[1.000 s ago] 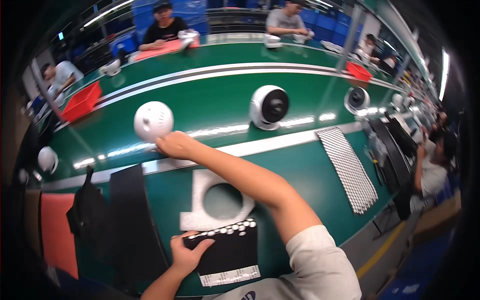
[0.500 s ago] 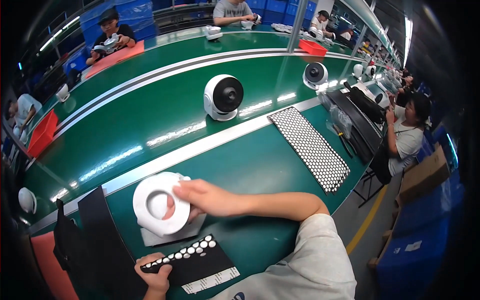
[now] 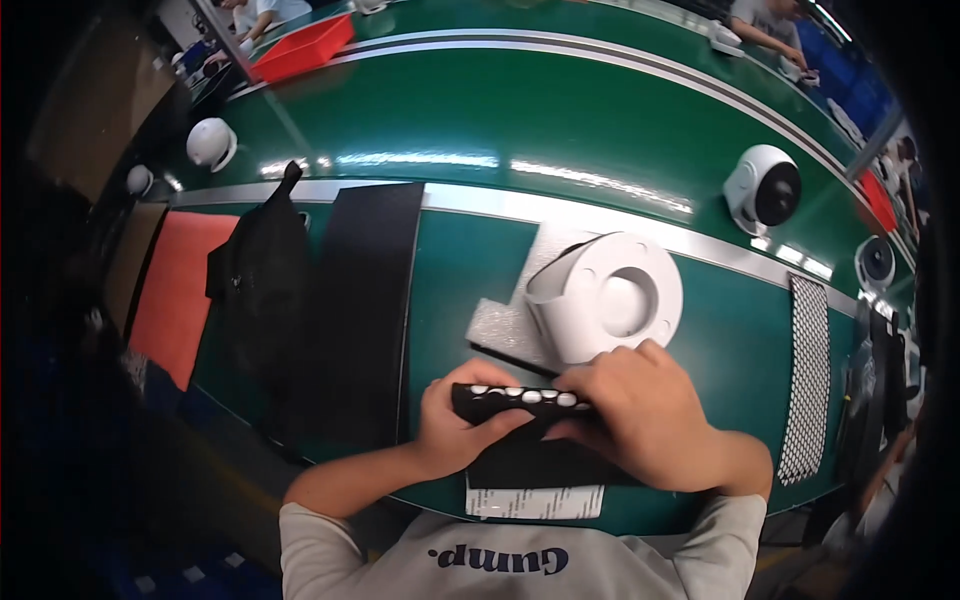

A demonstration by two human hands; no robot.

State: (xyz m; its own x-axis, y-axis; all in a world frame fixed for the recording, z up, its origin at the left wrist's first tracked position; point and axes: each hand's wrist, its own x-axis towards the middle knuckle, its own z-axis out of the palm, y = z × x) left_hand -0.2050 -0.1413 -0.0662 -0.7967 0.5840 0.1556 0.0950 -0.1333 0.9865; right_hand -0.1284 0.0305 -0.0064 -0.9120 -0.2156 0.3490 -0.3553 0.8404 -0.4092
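Left hand (image 3: 457, 420) and right hand (image 3: 648, 415) grip a dotted black sheet (image 3: 525, 462); a red bin's (image 3: 305, 50) inside is unclear.

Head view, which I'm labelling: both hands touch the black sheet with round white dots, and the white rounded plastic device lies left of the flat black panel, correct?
No: the head view shows the white rounded plastic device right of the flat black panel. Left hand and right hand do touch the black white-dotted sheet.
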